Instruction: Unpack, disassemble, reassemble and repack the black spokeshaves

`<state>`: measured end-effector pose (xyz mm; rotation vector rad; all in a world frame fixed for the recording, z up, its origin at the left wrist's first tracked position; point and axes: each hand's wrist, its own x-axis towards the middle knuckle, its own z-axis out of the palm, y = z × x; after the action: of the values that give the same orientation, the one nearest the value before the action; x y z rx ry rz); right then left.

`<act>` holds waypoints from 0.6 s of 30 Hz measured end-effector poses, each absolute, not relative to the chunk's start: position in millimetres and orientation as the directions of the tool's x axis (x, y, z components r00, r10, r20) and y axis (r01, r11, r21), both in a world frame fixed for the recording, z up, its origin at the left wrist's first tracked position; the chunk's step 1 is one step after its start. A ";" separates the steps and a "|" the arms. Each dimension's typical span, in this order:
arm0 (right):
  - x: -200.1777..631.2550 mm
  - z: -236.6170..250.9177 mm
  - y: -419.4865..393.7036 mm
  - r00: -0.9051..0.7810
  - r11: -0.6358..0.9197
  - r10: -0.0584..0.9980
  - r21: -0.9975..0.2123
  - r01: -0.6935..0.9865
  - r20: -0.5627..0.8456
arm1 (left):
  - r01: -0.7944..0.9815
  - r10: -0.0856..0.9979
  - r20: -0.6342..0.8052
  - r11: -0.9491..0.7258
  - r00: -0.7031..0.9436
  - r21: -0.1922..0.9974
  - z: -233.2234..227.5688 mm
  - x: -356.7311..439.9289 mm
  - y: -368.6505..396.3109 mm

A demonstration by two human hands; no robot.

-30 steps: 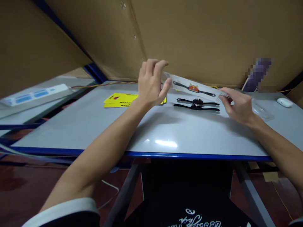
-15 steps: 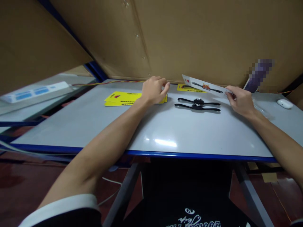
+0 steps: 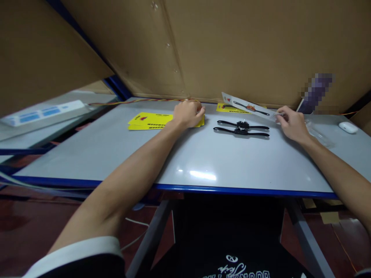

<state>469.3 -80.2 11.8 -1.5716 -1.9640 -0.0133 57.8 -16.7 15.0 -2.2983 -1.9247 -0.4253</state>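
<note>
The right hand (image 3: pixel 292 122) fingers pinch the white printed blister card (image 3: pixel 246 105) by its edge, so it may slip; left hand (image 3: pixel 188 112) fingers curl on yellow cards (image 3: pixel 149 119).

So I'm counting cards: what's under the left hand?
The left hand rests on the yellow cards, covering their right end. How many lie stacked beneath it cannot be seen.

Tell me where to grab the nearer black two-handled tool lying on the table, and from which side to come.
Grip the nearer black tool at its thick middle block, coming from above. It lies flat and crosswise, its thin handles tapering to both sides. The second tool lies close behind, so pinch front to back with care.
</note>
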 end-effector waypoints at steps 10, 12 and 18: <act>472.6 -1.4 -71.3 -0.255 0.350 0.905 -0.257 0.901 0.341 | 0.971 0.944 0.265 -0.225 0.195 0.085 4.5 58.3 -11.0; 473.6 -1.1 -70.8 -0.257 0.347 0.908 -0.249 0.904 0.331 | 0.962 0.936 0.274 -0.256 0.221 0.097 1.0 58.5 -9.3; 473.6 -1.1 -73.4 -0.314 0.384 0.909 -0.258 0.887 0.273 | 0.954 0.931 0.283 -0.275 0.232 0.123 -5.1 59.9 -7.6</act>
<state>473.6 -73.4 -1.1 -1.5587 -2.2778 0.0849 59.9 -7.6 -5.1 -2.4052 -1.8440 -0.4657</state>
